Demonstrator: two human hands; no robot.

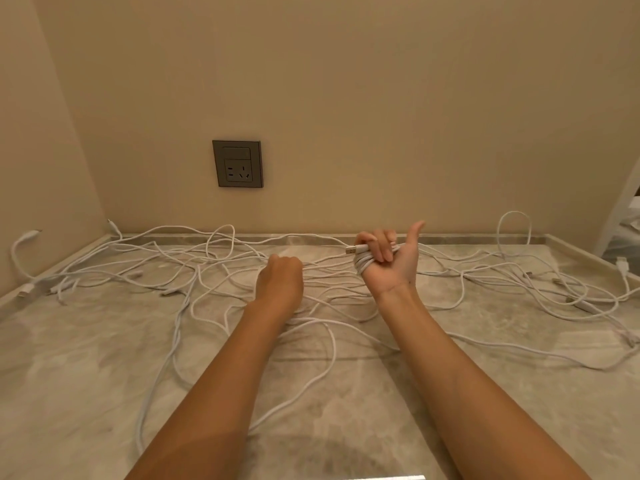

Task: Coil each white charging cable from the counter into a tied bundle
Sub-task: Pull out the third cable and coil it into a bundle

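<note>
Several white charging cables [214, 271] lie tangled across the marble counter [450, 393]. My right hand [394, 263] is raised palm up, fingers curled over a cable coil [363, 263] wound around them, thumb sticking up; a USB plug [351, 250] pokes out to the left of the fingers. My left hand [282, 277] is a closed fist just left of it, low over the tangle, back of the hand toward me. Strands run from under the fist toward the coil, so it seems to pinch a cable, but the grip itself is hidden.
A grey wall socket [238, 163] sits on the beige back wall above the counter. A side wall closes the left end. More loose cables and plugs [568, 292] sprawl at the right, near the counter's right edge.
</note>
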